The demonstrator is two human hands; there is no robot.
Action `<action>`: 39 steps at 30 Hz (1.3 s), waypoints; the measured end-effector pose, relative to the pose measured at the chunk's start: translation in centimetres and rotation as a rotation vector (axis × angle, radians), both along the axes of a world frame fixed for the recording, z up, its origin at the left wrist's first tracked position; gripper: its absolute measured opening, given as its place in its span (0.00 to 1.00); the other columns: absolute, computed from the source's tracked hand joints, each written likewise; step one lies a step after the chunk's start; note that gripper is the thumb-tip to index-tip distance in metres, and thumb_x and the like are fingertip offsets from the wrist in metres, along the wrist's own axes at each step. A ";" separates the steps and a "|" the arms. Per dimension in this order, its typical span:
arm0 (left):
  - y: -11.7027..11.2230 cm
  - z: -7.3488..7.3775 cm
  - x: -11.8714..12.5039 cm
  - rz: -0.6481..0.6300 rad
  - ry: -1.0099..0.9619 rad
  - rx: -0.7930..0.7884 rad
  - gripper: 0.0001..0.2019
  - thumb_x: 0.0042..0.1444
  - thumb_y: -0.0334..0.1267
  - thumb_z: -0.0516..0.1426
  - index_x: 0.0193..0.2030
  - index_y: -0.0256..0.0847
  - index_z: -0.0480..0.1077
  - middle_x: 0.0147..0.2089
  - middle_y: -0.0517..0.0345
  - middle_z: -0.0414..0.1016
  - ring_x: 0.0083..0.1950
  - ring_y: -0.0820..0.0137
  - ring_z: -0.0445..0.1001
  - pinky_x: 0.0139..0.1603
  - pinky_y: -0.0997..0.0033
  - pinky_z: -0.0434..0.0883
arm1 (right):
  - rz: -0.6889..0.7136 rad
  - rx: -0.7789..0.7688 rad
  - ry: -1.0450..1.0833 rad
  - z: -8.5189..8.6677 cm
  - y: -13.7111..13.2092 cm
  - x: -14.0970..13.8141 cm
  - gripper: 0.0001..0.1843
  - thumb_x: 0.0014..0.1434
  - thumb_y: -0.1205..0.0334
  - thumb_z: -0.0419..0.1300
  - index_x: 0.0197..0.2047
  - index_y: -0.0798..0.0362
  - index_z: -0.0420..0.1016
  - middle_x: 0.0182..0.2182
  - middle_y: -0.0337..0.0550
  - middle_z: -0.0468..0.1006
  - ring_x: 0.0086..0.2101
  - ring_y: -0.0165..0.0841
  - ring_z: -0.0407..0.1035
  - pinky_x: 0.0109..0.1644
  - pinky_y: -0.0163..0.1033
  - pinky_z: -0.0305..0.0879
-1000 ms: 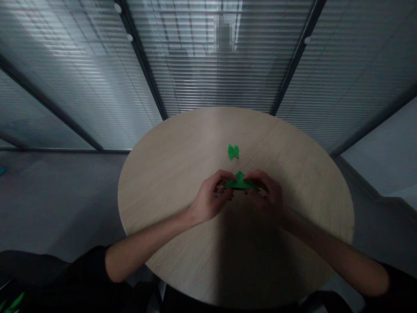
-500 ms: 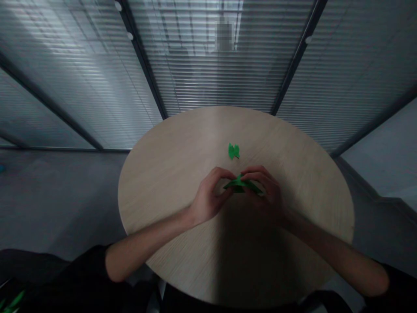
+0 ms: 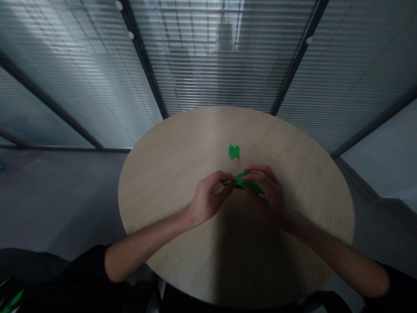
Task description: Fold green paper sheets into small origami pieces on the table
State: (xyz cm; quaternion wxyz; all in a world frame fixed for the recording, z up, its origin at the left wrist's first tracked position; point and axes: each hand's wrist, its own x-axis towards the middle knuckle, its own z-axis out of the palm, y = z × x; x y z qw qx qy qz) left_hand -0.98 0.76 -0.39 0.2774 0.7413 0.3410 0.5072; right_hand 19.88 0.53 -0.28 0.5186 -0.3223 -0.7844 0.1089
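Note:
A folded piece of green paper [image 3: 241,180] is held between my two hands, above the middle of the round table. My left hand [image 3: 208,198] pinches its left end between thumb and fingertips. From the other side, my right hand [image 3: 269,193] grips the paper, with fingers over the top edge and the thumb low. Fingers hide parts of the folds. Just beyond the hands lies a small green butterfly-shaped piece [image 3: 233,151], apparently folded paper, which neither hand touches.
The round wooden table [image 3: 163,174] has its near edge by my body. Behind it stand glass partitions with blinds [image 3: 208,82] and dark frames. Green leaf-like shapes [image 3: 14,300] show at the lower left corner. My shadow falls over the table's near part.
The held paper has tilted and its shape between the fingers has altered. My left fingertips have come together on its left end. The small green piece has stayed put.

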 end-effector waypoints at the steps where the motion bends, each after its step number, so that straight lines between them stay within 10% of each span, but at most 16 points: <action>1: 0.0 0.0 0.0 0.002 0.001 -0.010 0.03 0.65 0.32 0.61 0.45 0.39 0.76 0.39 0.53 0.83 0.39 0.68 0.81 0.41 0.68 0.78 | 0.001 -0.004 -0.005 0.0 0.0 0.0 0.13 0.66 0.67 0.62 0.51 0.43 0.77 0.53 0.48 0.75 0.51 0.42 0.74 0.55 0.53 0.75; 39: -0.5 0.2 0.4 -0.145 -0.251 -0.267 0.07 0.62 0.33 0.64 0.42 0.38 0.70 0.45 0.48 0.85 0.41 0.68 0.85 0.42 0.71 0.83 | 0.096 -0.236 0.172 1.0 0.1 -0.3 0.05 0.65 0.67 0.64 0.41 0.47 0.76 0.44 0.43 0.77 0.42 0.33 0.76 0.44 0.42 0.76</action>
